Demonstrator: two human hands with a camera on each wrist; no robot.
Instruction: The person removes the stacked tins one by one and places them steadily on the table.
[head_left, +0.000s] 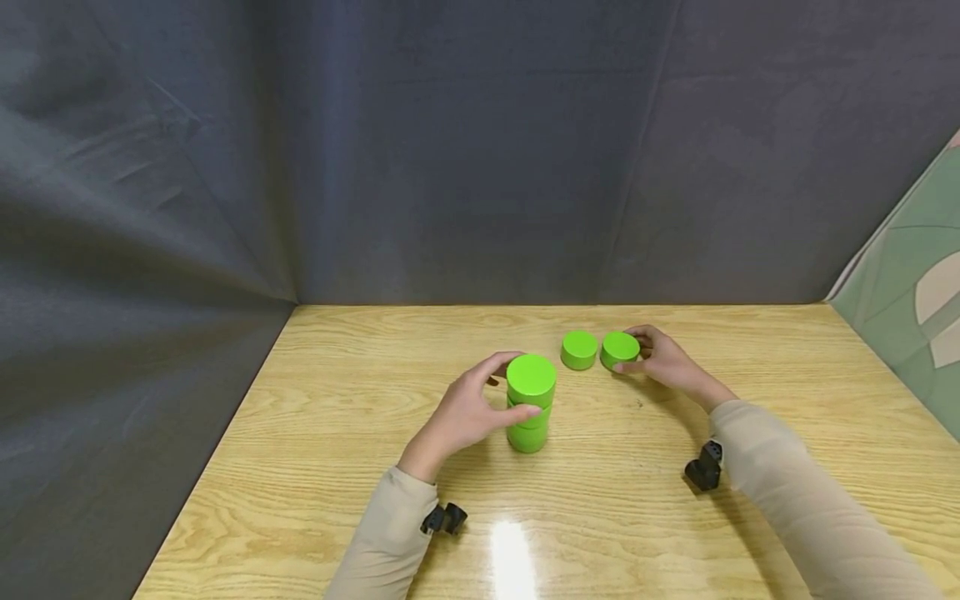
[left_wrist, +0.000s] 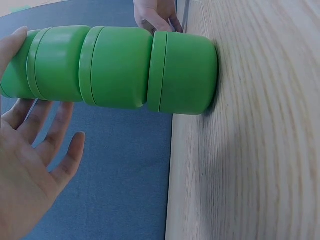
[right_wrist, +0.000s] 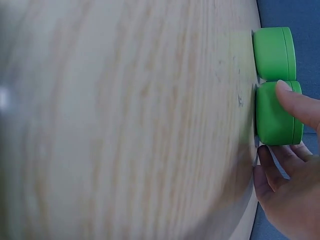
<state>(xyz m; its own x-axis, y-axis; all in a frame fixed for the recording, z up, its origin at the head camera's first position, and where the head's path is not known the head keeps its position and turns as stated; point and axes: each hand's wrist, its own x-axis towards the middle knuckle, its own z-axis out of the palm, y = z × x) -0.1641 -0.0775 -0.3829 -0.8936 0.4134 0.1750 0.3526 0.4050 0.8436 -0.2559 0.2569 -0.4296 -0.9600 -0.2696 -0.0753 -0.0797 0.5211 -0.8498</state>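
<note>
A stack of several green round lidded jars [head_left: 531, 377] stands upright on the wooden table. My left hand [head_left: 463, 412] holds the stack near its top, thumb on the near side and fingers around the far side. In the left wrist view, the lower jars [left_wrist: 183, 73] show below the hand, the bottom one resting on the table. Farther back, my right hand [head_left: 670, 367] grips a single green jar [head_left: 619, 347] between thumb and fingers; the right wrist view shows the thumb across its side [right_wrist: 274, 117]. Close on its left sits another green jar [head_left: 579, 350].
The light wooden table [head_left: 360, 400] runs back to a dark grey curtain [head_left: 465, 167]. More dark cloth [head_left: 135, 333] hangs along the left edge, and a green patterned panel [head_left: 915, 283] borders the right side. Black wrist cameras [head_left: 703, 468] sit at both cuffs.
</note>
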